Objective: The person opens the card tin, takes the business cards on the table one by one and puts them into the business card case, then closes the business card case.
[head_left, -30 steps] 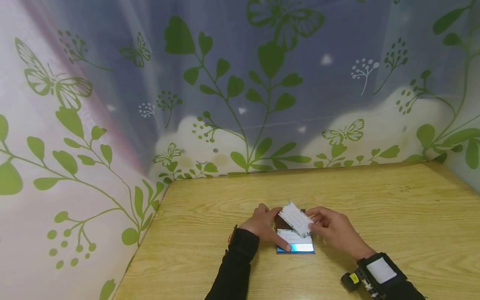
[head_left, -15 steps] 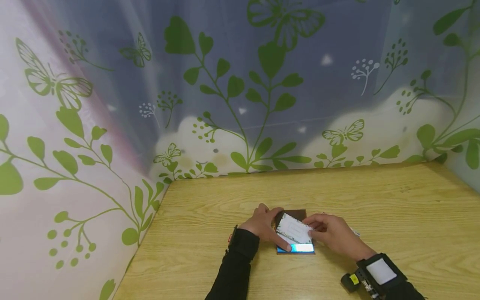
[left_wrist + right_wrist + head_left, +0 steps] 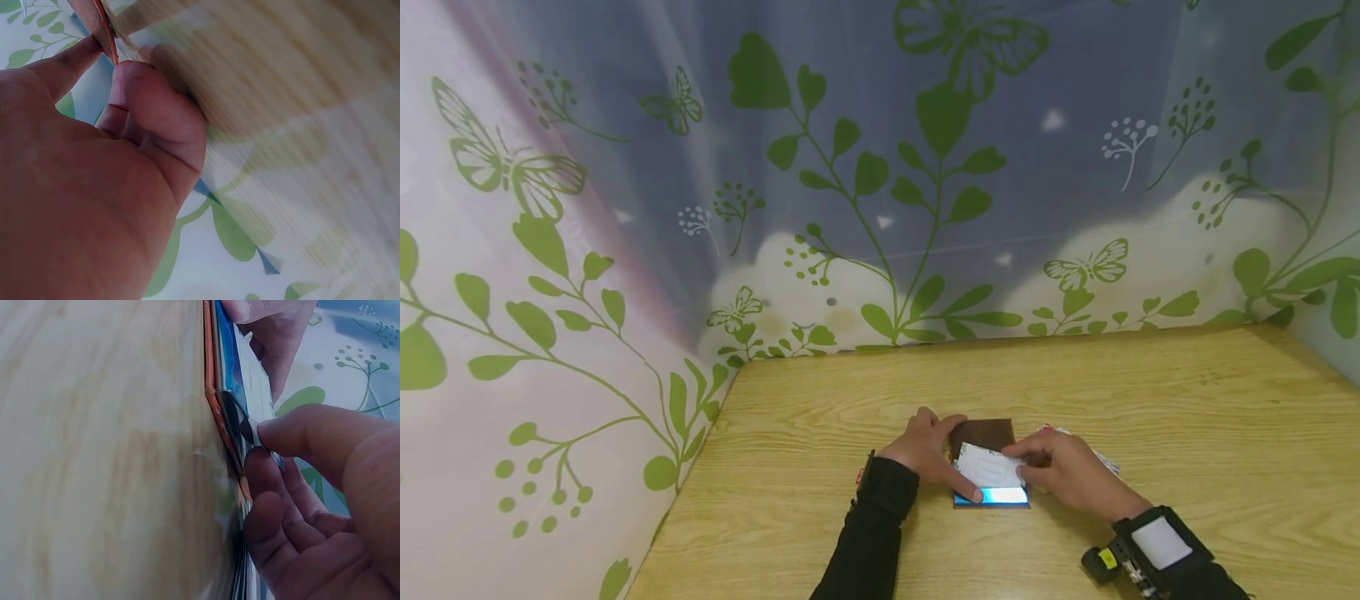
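Note:
A small brown booklet-like holder (image 3: 983,432) lies on the table, a shiny blue strip (image 3: 1006,496) across its near end. My left hand (image 3: 925,450) grips the holder's left side, thumb down on the blue strip and a finger at the far left corner. Between thumb and fingers, my right hand (image 3: 1067,471) pinches the right edge of a white card (image 3: 987,467) with a leafy border. That card sits slightly slanted, its near edge at the blue strip. In the right wrist view, the card (image 3: 255,378) stands close over the holder's orange-brown edge (image 3: 211,369).
Beyond the right hand, a stack of thin cards (image 3: 1107,463) lies on the wood-grain table (image 3: 820,400), mostly hidden by that hand. A curtain (image 3: 865,167) printed with leaves and butterflies borders the table at the back and sides.
My right hand has brought the white card down and toward me, turning it flatter and straighter, its near edge now at the blue strip. More brown shows behind it. The left hand stays put.

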A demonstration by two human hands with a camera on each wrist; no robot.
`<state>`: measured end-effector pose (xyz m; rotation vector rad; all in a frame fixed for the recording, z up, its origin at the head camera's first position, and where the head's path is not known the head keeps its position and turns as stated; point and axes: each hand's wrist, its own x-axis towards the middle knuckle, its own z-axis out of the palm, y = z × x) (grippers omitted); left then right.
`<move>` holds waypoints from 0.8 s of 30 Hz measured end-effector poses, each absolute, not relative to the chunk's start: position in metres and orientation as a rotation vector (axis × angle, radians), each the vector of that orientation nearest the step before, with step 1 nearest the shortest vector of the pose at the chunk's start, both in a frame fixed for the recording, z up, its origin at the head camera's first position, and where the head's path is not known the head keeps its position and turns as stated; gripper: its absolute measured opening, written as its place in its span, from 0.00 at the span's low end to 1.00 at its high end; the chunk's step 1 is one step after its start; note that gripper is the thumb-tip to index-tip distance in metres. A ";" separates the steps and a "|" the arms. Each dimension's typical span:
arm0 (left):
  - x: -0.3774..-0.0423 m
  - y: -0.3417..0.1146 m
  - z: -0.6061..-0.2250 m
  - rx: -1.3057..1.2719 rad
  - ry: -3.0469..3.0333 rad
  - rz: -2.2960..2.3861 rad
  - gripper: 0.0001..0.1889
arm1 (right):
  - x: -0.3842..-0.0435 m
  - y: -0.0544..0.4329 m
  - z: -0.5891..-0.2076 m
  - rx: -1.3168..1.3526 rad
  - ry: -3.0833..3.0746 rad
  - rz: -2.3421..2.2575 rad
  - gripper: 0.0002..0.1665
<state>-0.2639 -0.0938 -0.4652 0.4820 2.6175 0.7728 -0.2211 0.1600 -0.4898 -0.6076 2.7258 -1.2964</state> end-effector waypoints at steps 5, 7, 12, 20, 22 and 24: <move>-0.264 -0.094 -0.466 0.481 2.618 0.764 0.60 | -0.221 0.160 -0.490 -0.633 2.712 -1.299 0.14; -0.264 -0.094 -0.465 0.482 2.619 0.762 0.60 | -0.221 0.160 -0.490 -0.638 2.702 -1.306 0.14; -0.264 -0.094 -0.465 0.482 2.610 0.769 0.60 | -0.221 0.160 -0.489 -0.672 2.681 -1.318 0.14; -0.264 -0.094 -0.464 0.488 2.604 0.776 0.60 | -0.222 0.161 -0.488 -0.763 2.662 -1.318 0.14; -0.263 -0.094 -0.464 0.490 2.608 0.768 0.60 | -0.222 0.162 -0.489 -0.791 2.678 -1.304 0.14; -0.263 -0.094 -0.464 0.491 2.610 0.767 0.60 | -0.222 0.162 -0.489 -0.802 2.693 -1.293 0.15</move>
